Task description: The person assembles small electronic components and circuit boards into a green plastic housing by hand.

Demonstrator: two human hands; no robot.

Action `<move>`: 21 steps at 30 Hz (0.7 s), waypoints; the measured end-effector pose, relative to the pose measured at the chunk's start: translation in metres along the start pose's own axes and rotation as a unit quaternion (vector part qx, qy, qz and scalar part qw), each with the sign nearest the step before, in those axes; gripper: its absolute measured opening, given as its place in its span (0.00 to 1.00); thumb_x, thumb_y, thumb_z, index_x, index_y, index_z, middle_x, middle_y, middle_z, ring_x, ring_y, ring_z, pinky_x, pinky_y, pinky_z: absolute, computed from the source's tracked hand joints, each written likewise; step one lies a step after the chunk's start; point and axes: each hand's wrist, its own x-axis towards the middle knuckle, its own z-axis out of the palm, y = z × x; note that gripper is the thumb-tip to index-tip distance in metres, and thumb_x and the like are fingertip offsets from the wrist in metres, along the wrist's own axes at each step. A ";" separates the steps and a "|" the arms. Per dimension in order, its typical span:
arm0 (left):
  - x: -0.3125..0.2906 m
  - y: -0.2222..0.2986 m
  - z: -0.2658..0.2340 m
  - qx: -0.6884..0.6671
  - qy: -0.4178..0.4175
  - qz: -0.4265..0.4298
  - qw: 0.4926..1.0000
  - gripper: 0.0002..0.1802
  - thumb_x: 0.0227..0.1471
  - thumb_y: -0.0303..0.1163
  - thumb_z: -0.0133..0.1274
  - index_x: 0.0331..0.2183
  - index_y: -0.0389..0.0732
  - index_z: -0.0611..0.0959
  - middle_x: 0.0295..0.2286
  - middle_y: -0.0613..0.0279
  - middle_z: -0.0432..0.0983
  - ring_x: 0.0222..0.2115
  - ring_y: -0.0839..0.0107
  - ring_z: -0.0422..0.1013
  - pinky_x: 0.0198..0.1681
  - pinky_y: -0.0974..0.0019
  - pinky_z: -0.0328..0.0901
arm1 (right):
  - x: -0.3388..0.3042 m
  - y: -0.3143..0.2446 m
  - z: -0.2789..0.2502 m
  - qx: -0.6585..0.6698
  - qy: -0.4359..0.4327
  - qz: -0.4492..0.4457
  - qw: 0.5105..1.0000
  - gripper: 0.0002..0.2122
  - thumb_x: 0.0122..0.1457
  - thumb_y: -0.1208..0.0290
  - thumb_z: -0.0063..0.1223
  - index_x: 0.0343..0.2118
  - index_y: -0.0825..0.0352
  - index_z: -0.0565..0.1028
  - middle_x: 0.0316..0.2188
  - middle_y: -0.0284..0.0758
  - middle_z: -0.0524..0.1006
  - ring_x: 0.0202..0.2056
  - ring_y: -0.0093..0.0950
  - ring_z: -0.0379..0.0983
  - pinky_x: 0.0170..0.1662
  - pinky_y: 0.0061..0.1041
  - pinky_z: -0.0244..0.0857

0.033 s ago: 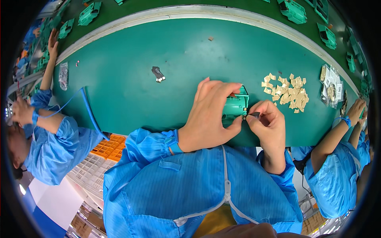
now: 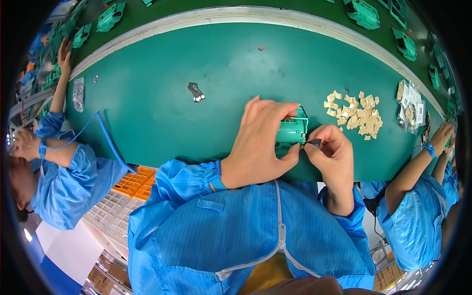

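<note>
My left hand (image 2: 260, 140) is wrapped over a green plastic housing (image 2: 293, 132), its fingers on the far side and its thumb at the near edge. Part of the housing is hidden under that hand. Close on the right, my right hand (image 2: 333, 156) pinches a small black flat piece (image 2: 315, 142) between thumb and fingers at the housing's right edge. Whether the black piece touches the housing is too small to tell. Farther left on the green table (image 2: 147, 118) lie similar black pieces (image 2: 195, 92) with pale ends.
Right of my hands lies a pile of small tan pieces (image 2: 363, 115), with clear plastic bags (image 2: 411, 105) beyond it. A pale rail (image 2: 236, 14) borders the table's far side, with green housings (image 2: 363, 14) behind it. Blue-sleeved co-workers (image 2: 73, 182) sit on both sides.
My hands and the housing stay in place; the black piece shifts barely, if at all. The co-worker on the left has moved a hand and the blue cord slightly.
</note>
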 end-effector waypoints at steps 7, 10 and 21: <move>-0.001 -0.001 0.001 0.005 -0.001 -0.002 1.000 0.41 0.36 0.23 0.65 0.55 0.41 0.68 0.43 0.60 0.73 0.45 0.60 0.70 0.61 0.41 0.51 | 0.000 0.002 -0.003 0.002 -0.004 0.028 1.000 0.09 0.52 0.87 0.56 0.28 0.66 0.70 0.28 0.26 0.73 0.28 0.12 0.66 0.32 0.14 0.60; -0.001 -0.002 0.001 -0.003 0.003 0.000 1.000 0.41 0.35 0.23 0.65 0.54 0.41 0.69 0.43 0.60 0.73 0.44 0.60 0.70 0.61 0.42 0.52 | 0.000 0.002 0.000 0.001 0.000 0.024 1.000 0.09 0.52 0.87 0.57 0.27 0.66 0.70 0.27 0.26 0.73 0.28 0.12 0.65 0.31 0.15 0.59; 0.001 0.001 0.000 0.003 0.010 -0.005 1.000 0.40 0.35 0.24 0.65 0.53 0.41 0.70 0.42 0.60 0.73 0.43 0.60 0.70 0.62 0.40 0.50 | 0.000 0.001 0.003 -0.009 0.009 0.021 1.000 0.09 0.52 0.87 0.57 0.27 0.66 0.69 0.26 0.26 0.73 0.27 0.12 0.65 0.31 0.15 0.59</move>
